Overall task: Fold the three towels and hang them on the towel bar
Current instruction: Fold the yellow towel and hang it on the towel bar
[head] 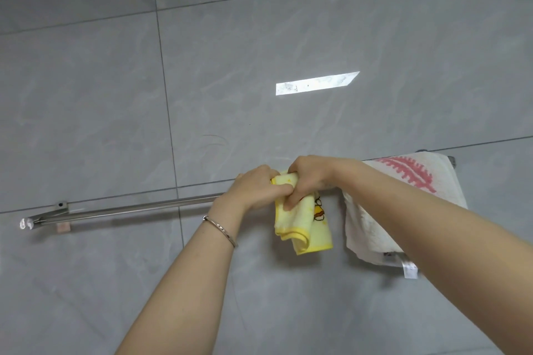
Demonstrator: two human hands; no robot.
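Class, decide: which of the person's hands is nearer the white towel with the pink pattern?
Right. The right hand grips the yellow towel just left of the white towel; the left hand grips it farther left.

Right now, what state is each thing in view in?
yellow towel: folded, hanging at the towel bar, gripped by both hands.
white towel: draped over the towel bar's right end.
towel bar: mounted on the wall, carrying the white towel.
left hand: grips the yellow towel.
right hand: grips the yellow towel.
third towel: not in view.
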